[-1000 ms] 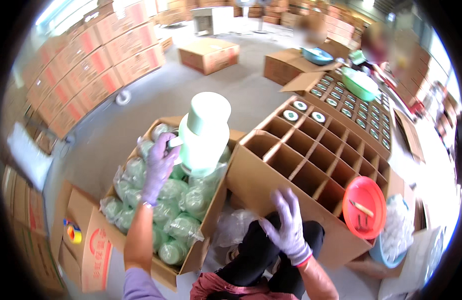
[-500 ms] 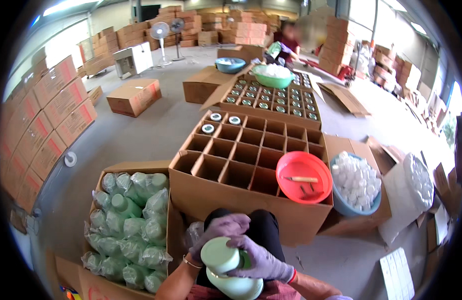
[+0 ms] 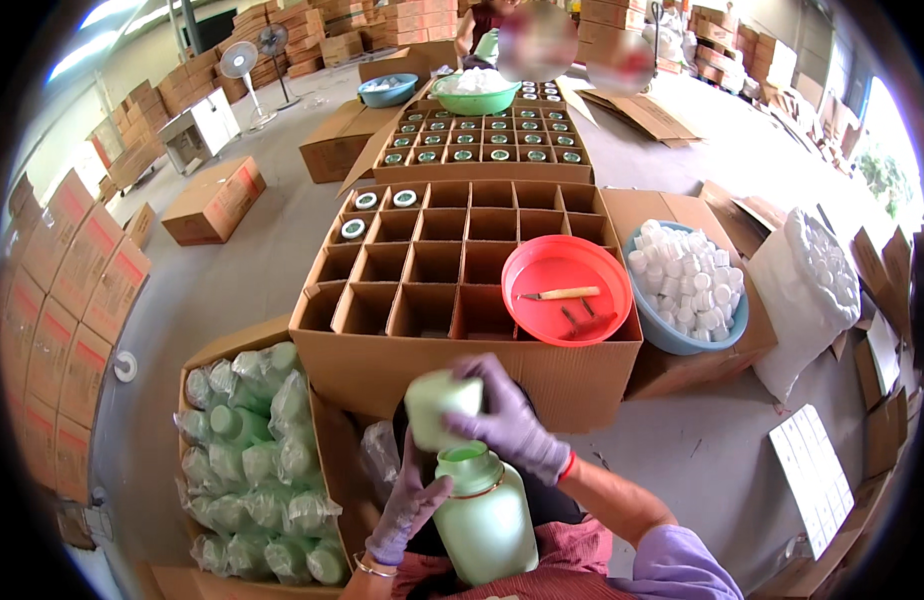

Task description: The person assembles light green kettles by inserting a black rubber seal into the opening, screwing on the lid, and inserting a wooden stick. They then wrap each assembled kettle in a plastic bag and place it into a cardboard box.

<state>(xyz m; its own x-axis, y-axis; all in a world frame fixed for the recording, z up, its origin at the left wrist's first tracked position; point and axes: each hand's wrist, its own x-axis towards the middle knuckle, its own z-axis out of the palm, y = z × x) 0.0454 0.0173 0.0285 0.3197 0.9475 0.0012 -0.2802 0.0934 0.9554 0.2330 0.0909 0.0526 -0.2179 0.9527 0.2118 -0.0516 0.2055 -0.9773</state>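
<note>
My right hand (image 3: 512, 420), in a grey-purple glove, grips a pale green cup-shaped cap (image 3: 442, 408), slightly blurred, just above a bottle. That pale green wide-necked bottle (image 3: 487, 530) leans upright in my lap, its round mouth uncovered and a thin reddish-brown cord round its neck. My left hand (image 3: 412, 505), gloved too, is beside the bottle's left shoulder, thumb by the neck. Its fingers stretch upward, apart from the thumb, and their tips are partly hidden behind the cap.
Left of me, a carton (image 3: 312, 470) holds several plastic-wrapped green bottles (image 3: 247, 465). Ahead stands a divided carton (image 3: 422, 365) with three capped jars and a red basin (image 3: 567, 250) holding a knife. A blue basin (image 3: 687, 345) of white caps is at right; a person works far off.
The green cap has come up off the bottle's neck in my right hand, baring the mouth. My left hand has dropped from beside the cap to the bottle's left side. The view has shifted.
</note>
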